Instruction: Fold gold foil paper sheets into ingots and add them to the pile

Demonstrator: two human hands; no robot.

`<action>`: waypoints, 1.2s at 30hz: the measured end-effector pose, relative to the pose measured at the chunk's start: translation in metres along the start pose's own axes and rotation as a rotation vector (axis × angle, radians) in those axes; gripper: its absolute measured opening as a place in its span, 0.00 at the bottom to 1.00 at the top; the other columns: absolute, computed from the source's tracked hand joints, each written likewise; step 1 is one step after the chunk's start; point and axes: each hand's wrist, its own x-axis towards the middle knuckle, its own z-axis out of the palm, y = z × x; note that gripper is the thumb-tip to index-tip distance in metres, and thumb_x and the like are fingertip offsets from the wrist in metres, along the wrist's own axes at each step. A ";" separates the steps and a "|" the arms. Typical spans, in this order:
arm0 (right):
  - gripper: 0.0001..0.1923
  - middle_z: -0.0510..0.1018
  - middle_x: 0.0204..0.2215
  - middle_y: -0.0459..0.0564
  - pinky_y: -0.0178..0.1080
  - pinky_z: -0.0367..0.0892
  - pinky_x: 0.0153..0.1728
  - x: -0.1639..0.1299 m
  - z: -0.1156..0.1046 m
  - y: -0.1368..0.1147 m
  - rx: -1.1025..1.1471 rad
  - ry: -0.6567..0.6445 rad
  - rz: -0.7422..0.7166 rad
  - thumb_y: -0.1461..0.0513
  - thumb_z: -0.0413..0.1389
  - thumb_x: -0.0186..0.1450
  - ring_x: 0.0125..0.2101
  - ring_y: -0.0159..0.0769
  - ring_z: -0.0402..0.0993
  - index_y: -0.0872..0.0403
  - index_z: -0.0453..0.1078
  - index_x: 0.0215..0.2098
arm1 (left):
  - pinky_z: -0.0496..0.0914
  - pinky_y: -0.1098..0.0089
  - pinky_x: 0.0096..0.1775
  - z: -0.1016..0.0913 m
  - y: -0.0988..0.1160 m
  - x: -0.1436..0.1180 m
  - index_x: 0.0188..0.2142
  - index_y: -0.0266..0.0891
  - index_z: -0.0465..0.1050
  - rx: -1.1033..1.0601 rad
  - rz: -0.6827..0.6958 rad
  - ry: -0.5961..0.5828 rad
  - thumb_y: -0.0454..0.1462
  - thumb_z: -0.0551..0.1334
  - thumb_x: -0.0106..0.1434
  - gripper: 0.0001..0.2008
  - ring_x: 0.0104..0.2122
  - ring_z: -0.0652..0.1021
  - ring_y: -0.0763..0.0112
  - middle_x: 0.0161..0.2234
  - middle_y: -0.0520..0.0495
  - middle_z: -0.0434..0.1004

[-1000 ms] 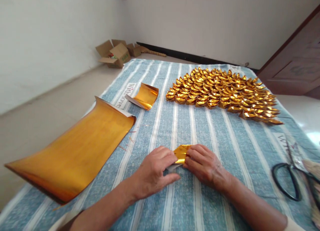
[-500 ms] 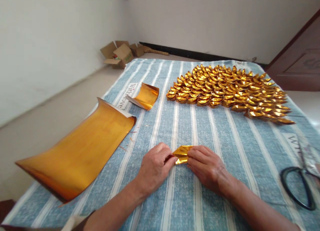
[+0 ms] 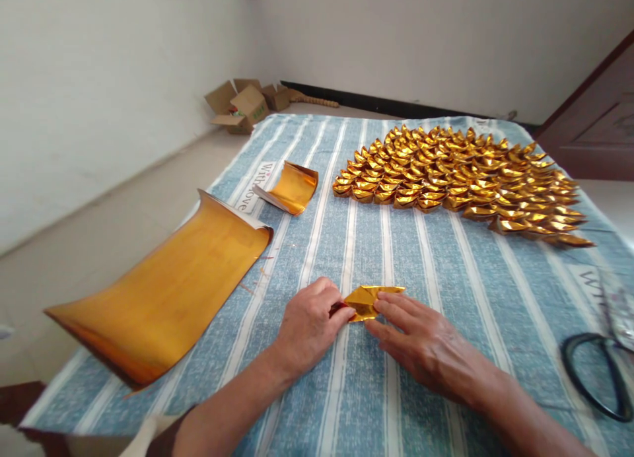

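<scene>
Striped cloth (image 3: 307,404): folded gold paper (image 3: 363,301) between left hand (image 3: 308,326), pinching its end, and right hand (image 3: 424,343), fingers extended against it.

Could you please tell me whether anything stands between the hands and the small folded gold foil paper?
Nothing visible does: the left hand pinches the left end of the small folded gold foil paper, and the right hand touches its right part.

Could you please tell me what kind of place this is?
It is probably a plain room in a home. A patterned, striped cloth is spread as the work surface, a panelled wooden door seems to stand at right, and cardboard boxes sit beyond.
</scene>
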 end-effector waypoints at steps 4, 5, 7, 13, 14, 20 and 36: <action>0.12 0.74 0.49 0.57 0.49 0.70 0.52 0.000 0.002 -0.003 -0.047 -0.025 -0.014 0.68 0.49 0.68 0.55 0.46 0.66 0.56 0.70 0.47 | 0.65 0.70 0.32 0.000 0.000 0.001 0.25 0.37 0.70 0.019 -0.027 -0.021 0.33 0.65 0.58 0.07 0.29 0.71 0.71 0.28 0.51 0.70; 0.12 0.73 0.49 0.58 0.49 0.70 0.52 0.000 0.002 -0.003 -0.059 -0.038 -0.015 0.68 0.49 0.68 0.55 0.47 0.65 0.57 0.69 0.48 | 0.65 0.70 0.32 0.000 0.001 0.002 0.25 0.37 0.70 0.024 -0.033 -0.025 0.33 0.65 0.58 0.08 0.29 0.71 0.71 0.28 0.51 0.69; 0.13 0.73 0.49 0.58 0.49 0.69 0.53 -0.001 0.003 -0.003 -0.077 -0.067 -0.009 0.68 0.48 0.69 0.55 0.47 0.64 0.58 0.68 0.49 | 0.65 0.71 0.32 0.000 0.001 0.002 0.24 0.37 0.70 0.031 -0.043 -0.031 0.33 0.65 0.58 0.08 0.29 0.71 0.72 0.28 0.51 0.69; 0.13 0.73 0.46 0.56 0.49 0.68 0.54 -0.003 0.009 -0.003 -0.104 -0.057 0.007 0.67 0.47 0.70 0.54 0.46 0.65 0.58 0.69 0.49 | 0.63 0.71 0.31 0.000 0.003 0.004 0.23 0.37 0.69 0.027 -0.071 -0.048 0.33 0.65 0.58 0.09 0.28 0.70 0.72 0.27 0.52 0.68; 0.13 0.73 0.46 0.56 0.49 0.68 0.54 -0.003 0.010 -0.003 -0.108 -0.048 0.009 0.67 0.47 0.70 0.54 0.45 0.65 0.57 0.69 0.49 | 0.62 0.71 0.31 -0.001 0.003 0.004 0.23 0.37 0.68 0.025 -0.076 -0.051 0.33 0.65 0.58 0.09 0.28 0.70 0.72 0.27 0.52 0.68; 0.12 0.73 0.45 0.56 0.47 0.69 0.53 -0.003 0.012 -0.003 -0.102 -0.041 0.027 0.68 0.48 0.69 0.53 0.44 0.66 0.57 0.70 0.47 | 0.61 0.71 0.30 -0.002 0.003 0.006 0.23 0.37 0.68 0.022 -0.106 -0.067 0.33 0.66 0.58 0.10 0.27 0.70 0.73 0.27 0.52 0.68; 0.13 0.72 0.47 0.55 0.48 0.65 0.56 -0.004 0.013 -0.005 -0.129 -0.085 0.034 0.68 0.48 0.69 0.53 0.45 0.65 0.57 0.69 0.48 | 0.60 0.71 0.30 -0.005 0.004 0.009 0.22 0.38 0.65 0.003 -0.140 -0.056 0.35 0.67 0.56 0.11 0.27 0.69 0.73 0.27 0.54 0.66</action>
